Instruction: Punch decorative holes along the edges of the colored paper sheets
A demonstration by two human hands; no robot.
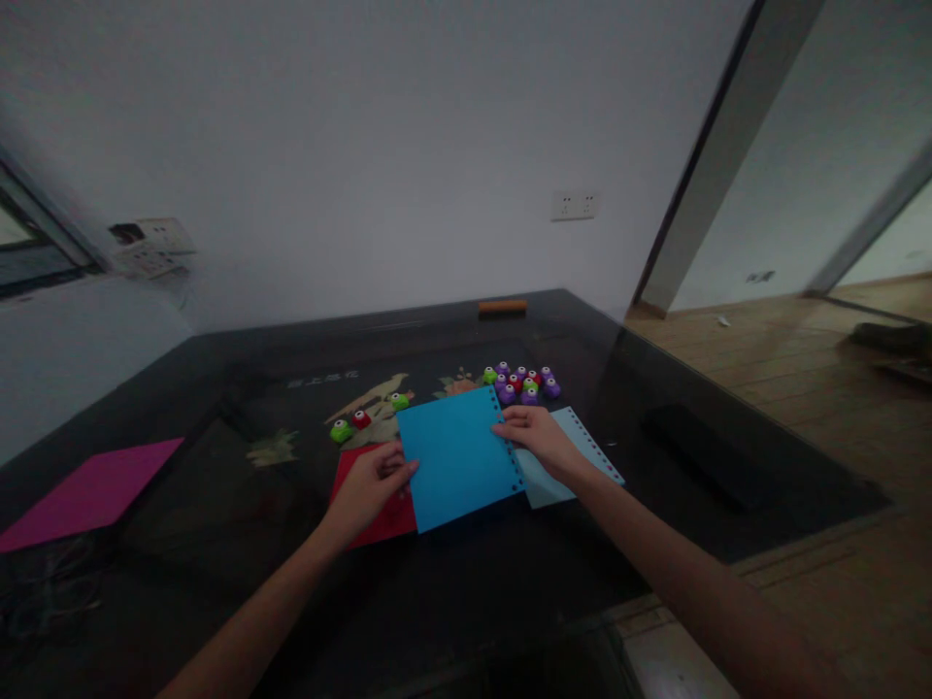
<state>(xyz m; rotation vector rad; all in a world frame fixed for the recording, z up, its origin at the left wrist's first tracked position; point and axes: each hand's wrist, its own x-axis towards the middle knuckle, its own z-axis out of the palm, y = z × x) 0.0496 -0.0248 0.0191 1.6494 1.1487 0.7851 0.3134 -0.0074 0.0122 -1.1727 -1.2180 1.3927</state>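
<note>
A bright blue sheet of paper (458, 456) with punched holes along its right edge is held up between my two hands. My left hand (375, 485) pinches its left edge, and my right hand (535, 437) pinches the holed edge. Partly behind the blue sheet and my left hand lies a red sheet (382, 524). On the right a pale blue sheet (564, 466), also punched along one edge, lies partly under my right hand and forearm. Beyond the sheets sit several small purple, red and green pieces with eye-like tops (520, 383).
Two green pieces and a red piece (361, 418) sit left of the blue sheet. A magenta sheet (94, 490) lies at the table's left. An orange-brown cylinder (502, 307) rests near the far edge, and a dark block (699, 451) lies on the right.
</note>
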